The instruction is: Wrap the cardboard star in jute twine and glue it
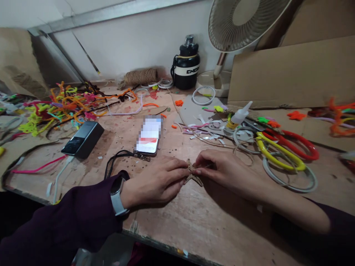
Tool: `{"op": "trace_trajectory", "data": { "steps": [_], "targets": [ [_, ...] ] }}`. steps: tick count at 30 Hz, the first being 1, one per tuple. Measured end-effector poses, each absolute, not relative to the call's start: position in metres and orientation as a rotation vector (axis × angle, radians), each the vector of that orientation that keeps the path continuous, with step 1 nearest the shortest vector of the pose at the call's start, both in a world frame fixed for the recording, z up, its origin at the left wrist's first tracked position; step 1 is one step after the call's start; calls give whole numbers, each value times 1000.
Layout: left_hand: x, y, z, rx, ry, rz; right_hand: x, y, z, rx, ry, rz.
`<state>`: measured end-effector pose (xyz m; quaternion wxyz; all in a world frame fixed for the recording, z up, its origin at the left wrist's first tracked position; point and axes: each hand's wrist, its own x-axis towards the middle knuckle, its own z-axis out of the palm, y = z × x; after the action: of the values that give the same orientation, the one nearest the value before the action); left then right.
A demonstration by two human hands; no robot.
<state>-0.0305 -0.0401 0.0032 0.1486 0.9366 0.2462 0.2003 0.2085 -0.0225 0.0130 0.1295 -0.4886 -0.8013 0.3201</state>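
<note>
Both of my hands meet at the middle of the wooden table. My left hand pinches one side of a small piece of brown twine folded into loops. My right hand pinches the other side of the same twine piece, fingertips almost touching the left ones. A strand of twine trails away to the right behind my right hand. A grey watch sits on my left wrist above a dark purple sleeve.
A phone and a dark power bank lie to the left. Coloured pipe cleaners are heaped at far left. Yellow scissors, red scissors, a glue bottle, a twine spool, a black bottle, a fan and cardboard stand behind.
</note>
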Motion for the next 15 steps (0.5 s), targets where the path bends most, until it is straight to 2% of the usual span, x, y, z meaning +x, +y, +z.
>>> {"op": "trace_trajectory", "data": {
  "steps": [4, 10, 15],
  "targets": [
    [-24, -42, 1, 2692, 756, 605, 208, -22, 12, -1437, -2339, 902],
    [-26, -43, 0, 2712, 766, 586, 212, -18, 9, -1377, -2277, 1093],
    [-31, -37, 0, 2661, 714, 574, 210, -21, 11, -1384, -2297, 1007]
  ]
}}
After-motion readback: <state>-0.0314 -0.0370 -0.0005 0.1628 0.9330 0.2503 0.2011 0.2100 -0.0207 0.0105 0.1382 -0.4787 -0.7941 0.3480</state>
